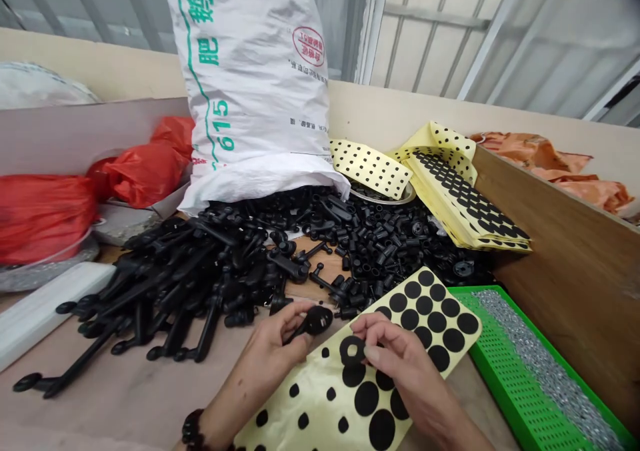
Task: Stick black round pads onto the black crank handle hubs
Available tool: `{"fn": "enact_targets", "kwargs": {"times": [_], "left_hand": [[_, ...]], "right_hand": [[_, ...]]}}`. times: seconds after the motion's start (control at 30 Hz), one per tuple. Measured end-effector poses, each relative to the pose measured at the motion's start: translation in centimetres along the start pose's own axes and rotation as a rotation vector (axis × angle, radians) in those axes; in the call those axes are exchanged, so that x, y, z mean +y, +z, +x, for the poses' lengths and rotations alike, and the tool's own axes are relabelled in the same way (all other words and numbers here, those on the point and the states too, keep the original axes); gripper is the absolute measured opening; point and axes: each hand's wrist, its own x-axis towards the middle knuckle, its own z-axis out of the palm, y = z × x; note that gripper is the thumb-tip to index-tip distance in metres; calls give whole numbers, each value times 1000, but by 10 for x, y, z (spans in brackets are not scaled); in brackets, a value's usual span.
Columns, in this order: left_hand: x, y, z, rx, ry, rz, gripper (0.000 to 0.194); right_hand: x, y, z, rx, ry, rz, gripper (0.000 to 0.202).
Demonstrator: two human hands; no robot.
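Note:
My left hand [273, 344] has its fingers closed round a black plastic part with a rounded end [319, 319]. In my right hand [400, 354], thumb and fingers pinch a black ring-shaped pad [352, 351] with a hole in its middle. Both hands are over a pale yellow backing sheet [317, 405], which carries rows of large black round pads at its right. Only small black dots are left on its lower left part. Just beyond my left hand lies a heap of black plastic arms [200, 264] with round ends.
Small black cylindrical parts [383, 244] spill from below a white woven sack [255, 77]. More yellow pad sheets [450, 191] lean by a wooden divider [565, 291]. A green tray [510, 364] holds small metal pieces. Red plastic bags [145, 171] and a white bar [50, 307] are at left.

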Motion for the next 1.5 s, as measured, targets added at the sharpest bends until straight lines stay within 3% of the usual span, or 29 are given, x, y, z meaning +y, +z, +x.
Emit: {"fn": "enact_targets", "kwargs": {"times": [0.1,0.27,0.5,1.07,1.5], "left_hand": [[2,11,-12,-139,-207,-398,35],[10,21,-22,-157,-276,-541,37],[6,23,-25,-221,-212,-501,38],[-2,18,-30,-249,-153,-423,40],[10,11,-34,-211,-144,-352,32]], "right_hand": [[-2,7,0,-9,31,18,16],[-2,11,-2,-40,67,-6,12],[-3,12,-4,-38,85,-36,14],[-3,16,1,-64,64,-155,16],[1,18,4,-67,54,-170,15]]}}
